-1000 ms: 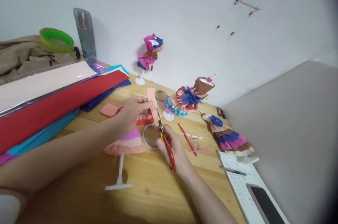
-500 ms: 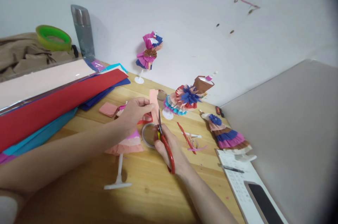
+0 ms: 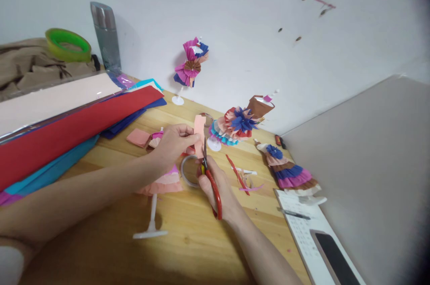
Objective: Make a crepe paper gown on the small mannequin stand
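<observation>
Between thumb and fingers, my left hand (image 3: 174,141) pinches a strip of peach crepe paper (image 3: 199,130), held upright above the table. My right hand (image 3: 218,182) grips red-handled scissors (image 3: 215,191), their dark blades pointing up along the strip's right edge. Under my hands lies a roll of tape (image 3: 182,173). Partly hidden behind my left forearm is a small doll form with a pink and peach ruffled paper skirt (image 3: 164,185) on a white stand (image 3: 152,224). A folded peach paper piece (image 3: 138,137) lies left of my left hand.
Paper-dressed figures stand at the back (image 3: 192,67) and centre right (image 3: 240,123); another dress (image 3: 290,170) lies at right. Paper scraps (image 3: 243,179) lie right of my right hand. Crepe paper sheets (image 3: 83,128), a bottle (image 3: 106,36), green-cored tape (image 3: 67,45) and a phone (image 3: 337,258) are around.
The peach strip and the scissors' blades have shifted very slightly right, with the whole view shifting a little too. Both hands keep their holds.
</observation>
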Demonstrator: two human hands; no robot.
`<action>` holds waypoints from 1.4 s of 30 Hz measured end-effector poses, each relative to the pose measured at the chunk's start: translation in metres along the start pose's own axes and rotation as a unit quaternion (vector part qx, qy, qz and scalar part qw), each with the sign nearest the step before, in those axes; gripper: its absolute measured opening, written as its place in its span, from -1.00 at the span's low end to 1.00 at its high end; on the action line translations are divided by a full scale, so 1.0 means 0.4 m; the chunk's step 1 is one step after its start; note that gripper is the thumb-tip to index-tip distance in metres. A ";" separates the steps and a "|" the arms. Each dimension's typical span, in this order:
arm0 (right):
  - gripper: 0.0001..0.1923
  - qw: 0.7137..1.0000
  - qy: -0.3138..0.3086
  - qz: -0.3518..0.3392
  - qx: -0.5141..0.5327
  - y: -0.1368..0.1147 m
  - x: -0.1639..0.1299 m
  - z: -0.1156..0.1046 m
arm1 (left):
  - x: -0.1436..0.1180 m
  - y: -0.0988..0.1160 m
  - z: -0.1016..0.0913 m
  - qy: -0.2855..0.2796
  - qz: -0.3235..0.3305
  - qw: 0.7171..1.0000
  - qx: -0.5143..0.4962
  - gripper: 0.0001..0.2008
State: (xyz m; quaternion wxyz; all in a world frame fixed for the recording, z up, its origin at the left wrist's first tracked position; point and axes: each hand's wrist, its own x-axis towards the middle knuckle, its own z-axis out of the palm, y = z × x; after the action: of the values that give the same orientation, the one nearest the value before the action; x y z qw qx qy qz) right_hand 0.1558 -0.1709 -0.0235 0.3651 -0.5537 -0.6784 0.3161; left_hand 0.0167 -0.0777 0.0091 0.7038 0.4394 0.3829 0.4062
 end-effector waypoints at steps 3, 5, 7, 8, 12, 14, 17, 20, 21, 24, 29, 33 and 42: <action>-0.48 1.000 -0.003 -0.003 -0.003 0.002 -0.002 0.002 | 0.001 0.001 0.000 0.007 -0.003 1.000 0.002 -0.87; -0.48 1.000 -0.004 -0.009 -0.003 0.004 -0.005 0.003 | 0.000 0.003 -0.001 0.005 -0.009 1.000 -0.007 -0.88; -0.47 1.000 -0.004 -0.010 -0.001 0.008 -0.006 0.004 | -0.002 0.008 -0.003 -0.003 -0.017 1.000 -0.023 -0.85; -0.47 1.000 -0.003 -0.010 0.001 0.010 -0.006 0.004 | -0.004 0.011 -0.004 -0.013 -0.020 0.999 -0.033 -0.82; -0.50 1.000 -0.002 -0.004 0.006 0.013 -0.004 0.001 | -0.012 0.020 -0.002 -0.060 -0.026 0.997 -0.038 -0.87; -0.52 1.000 -0.003 0.003 0.005 0.012 -0.003 -0.001 | -0.011 0.019 -0.001 -0.051 -0.034 0.998 -0.029 -0.92; -0.53 1.000 -0.009 0.008 0.014 0.011 -0.004 -0.002 | -0.004 0.013 0.001 -0.029 -0.034 0.999 -0.030 -0.85; -0.52 0.999 -0.018 0.006 0.033 0.017 -0.008 -0.001 | 0.002 0.008 0.001 -0.013 -0.027 0.999 -0.032 -0.85; -0.52 0.999 -0.020 0.005 0.038 0.020 -0.009 -0.001 | 0.003 0.008 0.001 -0.006 -0.026 0.999 -0.030 -0.85; -0.52 0.999 -0.025 0.001 0.043 0.027 -0.013 -0.002 | 0.003 0.009 0.001 0.003 -0.019 1.000 -0.022 -0.86; -0.48 0.998 -0.029 0.001 0.056 0.033 -0.017 -0.003 | 0.004 0.005 -0.001 0.003 -0.006 1.000 -0.026 -0.88; -0.45 0.998 -0.021 0.002 0.054 0.033 -0.017 -0.002 | 0.005 0.001 -0.001 -0.002 -0.008 1.000 -0.016 -0.88; -0.49 0.999 -0.017 0.009 0.032 0.021 -0.016 -0.004 | 0.007 -0.007 -0.003 -0.008 0.002 1.000 -0.019 -0.88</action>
State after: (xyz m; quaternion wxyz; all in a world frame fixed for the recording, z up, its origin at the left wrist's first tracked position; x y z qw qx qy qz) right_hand 0.1624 -0.1754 -0.0303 0.3682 -0.5420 -0.6693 0.3504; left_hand 0.0176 -0.0755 0.0055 0.7143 0.4297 0.3688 0.4113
